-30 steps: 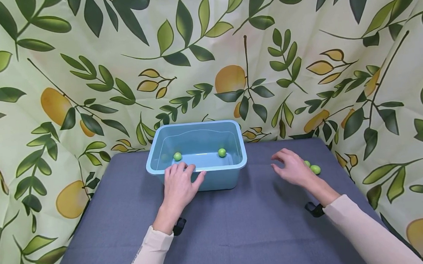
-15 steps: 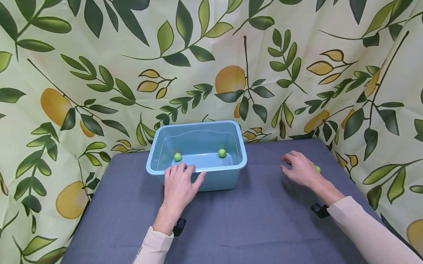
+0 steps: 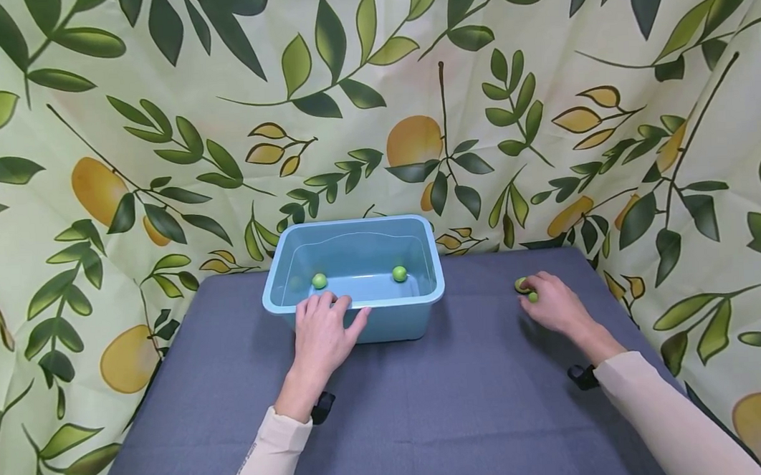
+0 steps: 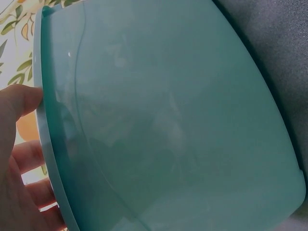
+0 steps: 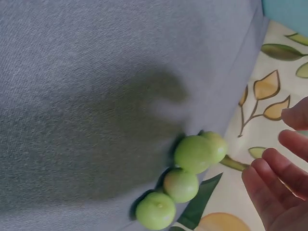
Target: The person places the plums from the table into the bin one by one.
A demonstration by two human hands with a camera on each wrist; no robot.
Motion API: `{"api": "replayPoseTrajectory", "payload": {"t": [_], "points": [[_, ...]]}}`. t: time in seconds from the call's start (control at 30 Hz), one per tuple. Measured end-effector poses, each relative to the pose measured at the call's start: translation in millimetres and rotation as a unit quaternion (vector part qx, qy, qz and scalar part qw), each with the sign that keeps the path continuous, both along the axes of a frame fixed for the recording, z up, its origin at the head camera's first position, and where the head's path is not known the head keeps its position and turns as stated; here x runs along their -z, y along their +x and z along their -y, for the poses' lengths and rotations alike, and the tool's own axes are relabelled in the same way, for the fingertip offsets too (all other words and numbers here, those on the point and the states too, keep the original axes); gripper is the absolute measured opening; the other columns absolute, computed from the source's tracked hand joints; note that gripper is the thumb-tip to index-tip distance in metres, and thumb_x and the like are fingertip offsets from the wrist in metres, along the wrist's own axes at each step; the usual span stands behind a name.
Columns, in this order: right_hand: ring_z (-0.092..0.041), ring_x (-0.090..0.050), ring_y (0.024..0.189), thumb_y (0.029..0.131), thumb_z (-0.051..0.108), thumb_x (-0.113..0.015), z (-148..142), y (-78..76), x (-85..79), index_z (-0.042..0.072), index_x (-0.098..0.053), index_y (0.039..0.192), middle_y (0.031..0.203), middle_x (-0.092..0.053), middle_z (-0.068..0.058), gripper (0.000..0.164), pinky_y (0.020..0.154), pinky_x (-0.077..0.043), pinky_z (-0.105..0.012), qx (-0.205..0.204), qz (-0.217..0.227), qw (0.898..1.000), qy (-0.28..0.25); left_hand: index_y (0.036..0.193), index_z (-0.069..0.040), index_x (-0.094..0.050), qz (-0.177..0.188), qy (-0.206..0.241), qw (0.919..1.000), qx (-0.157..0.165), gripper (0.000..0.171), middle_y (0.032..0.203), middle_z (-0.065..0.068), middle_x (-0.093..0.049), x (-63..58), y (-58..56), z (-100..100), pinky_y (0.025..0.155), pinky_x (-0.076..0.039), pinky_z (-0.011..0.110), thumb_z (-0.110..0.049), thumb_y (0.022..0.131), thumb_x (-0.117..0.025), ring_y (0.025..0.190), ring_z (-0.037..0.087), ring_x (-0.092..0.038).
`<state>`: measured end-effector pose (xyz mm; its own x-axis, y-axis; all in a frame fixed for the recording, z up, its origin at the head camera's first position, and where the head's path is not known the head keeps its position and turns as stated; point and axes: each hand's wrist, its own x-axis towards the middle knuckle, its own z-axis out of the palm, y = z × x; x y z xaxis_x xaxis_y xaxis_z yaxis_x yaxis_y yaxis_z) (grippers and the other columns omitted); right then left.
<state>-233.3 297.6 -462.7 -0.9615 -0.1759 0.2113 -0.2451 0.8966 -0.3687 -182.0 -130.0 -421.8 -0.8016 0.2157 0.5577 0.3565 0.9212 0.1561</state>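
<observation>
Head view is showing me the left hand (image 3: 324,334) resting on the near rim of the blue tub (image 3: 391,323), thumb spread from its fingers. I am seeing the right hand (image 3: 557,306) hovering, fingers loosely bent and gripping nothing, near four green fruits (image 5: 181,185). They are lying on the worktop (image 3: 402,408) at its right side, their row slanting in the right wrist view. The tub is opening upward, its long axis running side to side. Both forearms are angling inward. Inside, a left fruit (image 3: 320,281) and a right fruit (image 3: 400,274) are sitting well apart.
</observation>
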Motion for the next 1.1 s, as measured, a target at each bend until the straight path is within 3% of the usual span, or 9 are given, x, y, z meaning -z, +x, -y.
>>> {"api": "replayPoseTrajectory", "payload": {"t": [0.67,0.93,1.1], "points": [[-0.049,-0.057,0.107,0.091,0.012,-0.063,-17.6,-8.0,18.8,-0.009,-0.065,0.115,0.115,-0.059,-0.030,0.032,0.081,-0.049,-0.065,0.033,0.052,0.998,0.029,0.102,-0.008,-0.076,-0.014,0.002,0.9999,0.003,0.037,0.095,0.013,-0.064,1.3,-0.9,0.2,0.087,-0.044,0.051,-0.044,0.093,-0.071,0.088,0.035,-0.058],[-0.041,-0.057,0.092,0.090,0.010,-0.063,-18.2,-11.0,25.0,-0.009,-0.065,0.113,0.104,-0.058,-0.025,0.031,0.071,-0.049,-0.058,0.043,0.067,0.997,0.020,0.101,-0.009,-0.076,-0.023,0.006,0.9997,0.006,0.036,0.094,0.012,-0.065,3.0,-0.8,0.1,0.087,-0.044,0.051,-0.044,0.092,-0.072,0.087,0.035,-0.058],[-0.041,-0.057,0.094,0.088,0.010,-0.066,-20.5,-11.6,26.3,-0.010,-0.064,0.113,0.107,-0.057,-0.026,0.032,0.073,-0.048,-0.059,0.046,0.077,0.996,0.020,0.101,-0.009,-0.076,-0.022,0.006,0.9997,0.004,0.036,0.094,0.012,-0.065,3.5,-0.4,0.2,0.087,-0.044,0.051,-0.044,0.092,-0.072,0.087,0.034,-0.058]]}}
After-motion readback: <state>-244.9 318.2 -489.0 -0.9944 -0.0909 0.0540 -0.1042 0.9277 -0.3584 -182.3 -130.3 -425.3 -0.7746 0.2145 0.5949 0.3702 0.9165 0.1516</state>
